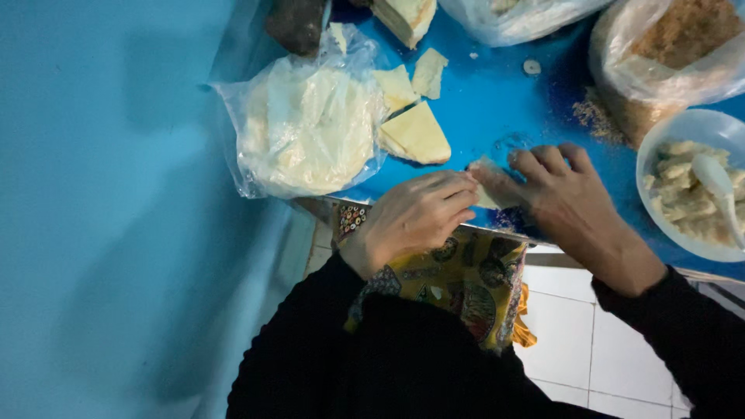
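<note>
Right now a thin pale wrapper (490, 190) lies on the blue table (497, 109) near its front edge, pressed between both hands. The left hand (415, 217) curls its fingers onto the wrapper's 9 o'clock edge; the right hand (563, 194) pins the 3 o'clock side, fingers bent. Folding looks under way, and closing the fold neatly calls for even pressure. Folded triangles (415, 133) sit at 11 o'clock, a bowl of filling (694, 190) at 3 o'clock.

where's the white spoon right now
In the head view, the spoon lies in the white bowl of filling at the right edge of the blue table, right of the right hand.
</note>
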